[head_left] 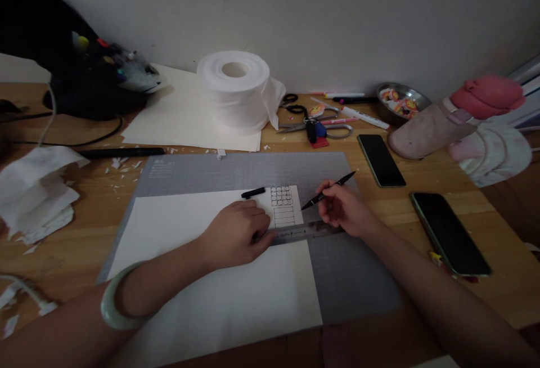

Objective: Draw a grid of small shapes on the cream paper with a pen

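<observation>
My right hand (340,207) holds a black pen (328,191), its tip just off the right edge of the white paper (177,221). Fingers curled, my left hand (240,230) presses on a clear ruler (295,234) that lies across the paper. Rows of small circles and a box with lines (283,206) are drawn near the paper's right edge. A black pen cap (253,192) rests just above my left hand. Beneath the paper lies a grey cutting mat (350,283).
A white tissue roll (236,95) stands behind the mat. Scissors (295,126), keys, markers and a metal bowl (403,103) are at the back right. Two phones (382,160) and a pink bottle (430,129) lie right. Crumpled tissue (36,188) and paper scraps are left.
</observation>
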{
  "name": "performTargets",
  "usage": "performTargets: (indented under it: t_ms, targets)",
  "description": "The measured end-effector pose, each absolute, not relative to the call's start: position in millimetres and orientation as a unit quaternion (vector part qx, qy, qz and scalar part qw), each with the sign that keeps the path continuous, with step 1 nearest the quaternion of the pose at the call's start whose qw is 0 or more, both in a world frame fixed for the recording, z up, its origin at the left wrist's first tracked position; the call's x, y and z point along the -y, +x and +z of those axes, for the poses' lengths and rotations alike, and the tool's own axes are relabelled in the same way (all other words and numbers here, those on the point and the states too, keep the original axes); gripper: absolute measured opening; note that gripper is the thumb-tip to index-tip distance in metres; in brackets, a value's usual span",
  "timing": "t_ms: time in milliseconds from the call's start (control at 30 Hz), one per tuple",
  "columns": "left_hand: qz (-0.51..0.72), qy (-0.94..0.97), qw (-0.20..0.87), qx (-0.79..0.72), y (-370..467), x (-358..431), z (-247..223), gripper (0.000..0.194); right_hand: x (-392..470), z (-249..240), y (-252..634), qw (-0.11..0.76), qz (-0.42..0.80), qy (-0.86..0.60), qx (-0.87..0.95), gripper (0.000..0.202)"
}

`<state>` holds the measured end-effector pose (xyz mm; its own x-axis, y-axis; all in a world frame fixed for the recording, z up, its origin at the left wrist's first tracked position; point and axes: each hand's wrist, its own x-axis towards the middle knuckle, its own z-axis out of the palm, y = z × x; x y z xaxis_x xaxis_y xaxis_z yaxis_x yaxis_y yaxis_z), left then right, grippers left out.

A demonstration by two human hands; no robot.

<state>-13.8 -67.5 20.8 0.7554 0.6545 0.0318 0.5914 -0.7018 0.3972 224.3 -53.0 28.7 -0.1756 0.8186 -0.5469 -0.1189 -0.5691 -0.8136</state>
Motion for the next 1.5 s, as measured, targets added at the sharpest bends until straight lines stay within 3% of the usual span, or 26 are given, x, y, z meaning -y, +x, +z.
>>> performTargets:
  t_ms: [167, 400, 767, 933, 1067, 1133, 1267, 1500]
  targets:
    - [0.099, 0.916, 0.167, -0.352, -13.8, 69.0, 19.5, 0.023, 52.1, 28.6, 224.4, 0.325, 0.704, -0.540, 0.328, 0.015]
    - [0.120, 0.959, 0.199, -0.164, -14.3, 70.0, 18.9, 0.034, 55.8, 27.1, 220.9, 0.313, 0.673, -0.551, 0.381, 0.011]
    - [0.115, 0.962, 0.184, -0.166, -13.0, 70.5, 18.3, 0.035, 57.7, 25.2, 219.5, 0.323, 0.658, -0.546, 0.407, 0.010]
    - [0.147, 0.940, 0.143, -0.274, -14.7, 70.7, 18.8, 0.035, 55.8, 24.4, 221.1, 0.340, 0.660, -0.542, 0.394, 0.017]
    - [0.179, 0.872, 0.103, -0.444, -19.0, 59.6, 19.3, 0.017, 56.0, 21.7, 222.4, 0.342, 0.658, -0.545, 0.391, 0.022]
    - [0.157, 0.843, 0.073, -0.509, -22.5, 51.5, 18.3, 0.026, 56.2, 21.2, 222.6, 0.338, 0.660, -0.545, 0.392, 0.023]
    - [0.138, 0.843, 0.111, -0.508, -30.0, 39.6, 14.3, 0.016, 55.5, 22.1, 223.2, 0.333, 0.660, -0.549, 0.389, 0.024]
    - [0.251, 0.852, 0.238, -0.393, -30.5, 42.4, 13.0, 0.020, 53.8, 23.5, 222.7, 0.338, 0.665, -0.547, 0.380, 0.024]
